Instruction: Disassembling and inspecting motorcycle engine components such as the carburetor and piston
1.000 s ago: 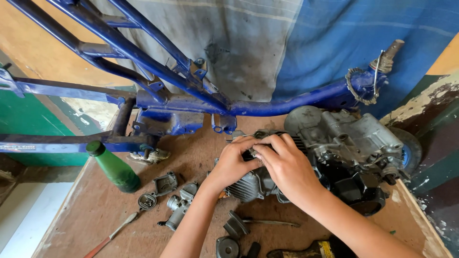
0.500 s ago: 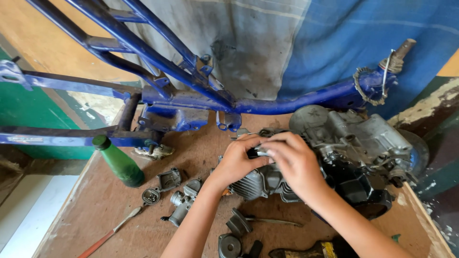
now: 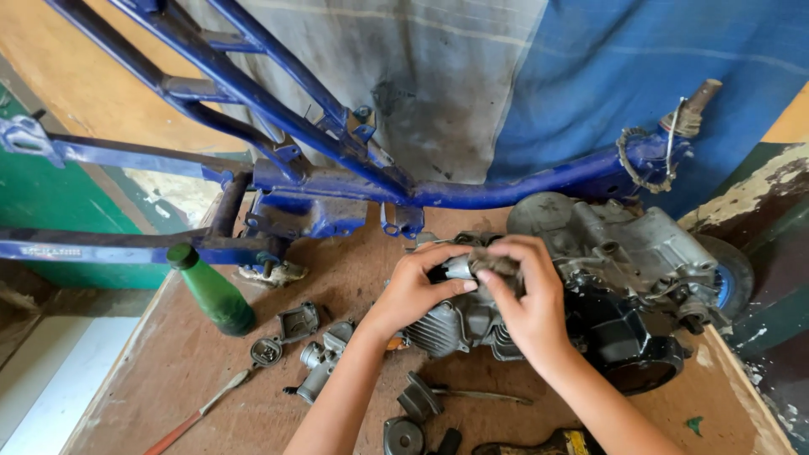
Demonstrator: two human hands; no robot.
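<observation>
A grey motorcycle engine [image 3: 628,253] lies on a brown wooden bench [image 3: 194,371], its finned cylinder [image 3: 447,324] pointing left. Both my hands are over the cylinder's top. My left hand [image 3: 417,286] grips a small shiny metal part [image 3: 459,268] against the engine. My right hand [image 3: 527,295] presses a dirty brown rag [image 3: 493,265] onto that same part. The fingertips of both hands meet there.
A blue motorcycle frame [image 3: 337,168] spans the bench's back. A green bottle [image 3: 211,291] stands at the left. A carburettor [image 3: 324,358], small covers, a red-handled screwdriver [image 3: 198,413] and black parts [image 3: 417,413] lie near the front edge. A cloth hangs behind.
The view has shifted slightly. My hands stay on the cylinder top, the right one now closing over the part with the rag.
</observation>
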